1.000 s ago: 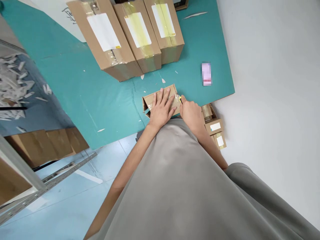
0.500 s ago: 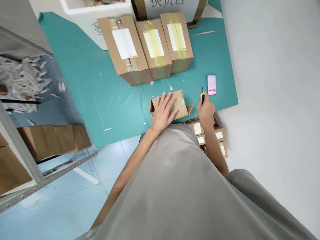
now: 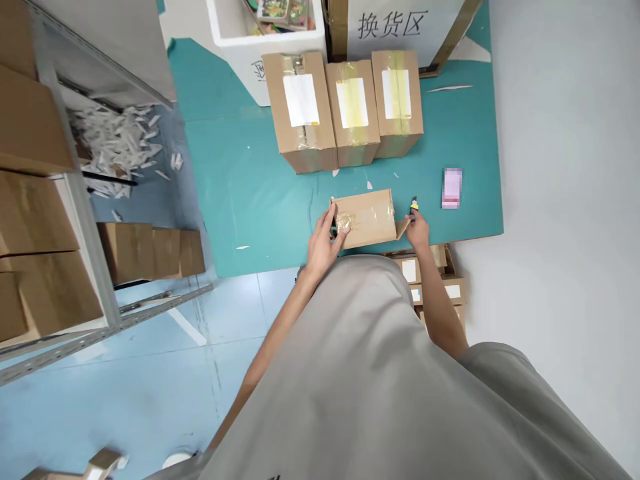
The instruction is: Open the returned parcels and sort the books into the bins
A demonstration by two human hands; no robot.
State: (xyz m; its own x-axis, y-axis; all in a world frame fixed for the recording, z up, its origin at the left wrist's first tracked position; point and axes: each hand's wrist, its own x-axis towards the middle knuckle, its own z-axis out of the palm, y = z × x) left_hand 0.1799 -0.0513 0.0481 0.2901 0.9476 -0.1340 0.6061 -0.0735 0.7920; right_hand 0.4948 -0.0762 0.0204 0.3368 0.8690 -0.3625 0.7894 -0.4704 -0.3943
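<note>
A small brown cardboard box (image 3: pixel 371 217) lies on the green table cover near its front edge. Clear tape shows on its top by the left end. My left hand (image 3: pixel 323 245) grips that left end, with the thumb on top and the fingers at the far corner. At the opposite end a flap (image 3: pixel 402 227) sticks out, and my right hand (image 3: pixel 419 233) touches it. The same hand is closed around a yellow and black utility knife (image 3: pixel 414 206), its blade pointing away from me.
Three taped cartons (image 3: pixel 353 117) stand behind the box, before a white foam bin (image 3: pixel 270 50). A phone (image 3: pixel 452 188) lies at the right, near the wall. Shelves with cartons (image 3: pixel 45 227) stand at the left; more boxes (image 3: pixel 453 291) sit below the table's front edge.
My left hand has shifted from lying flat on the box to gripping its left end. My right hand, still with the knife, has come to the right flap. The camera view has shifted.
</note>
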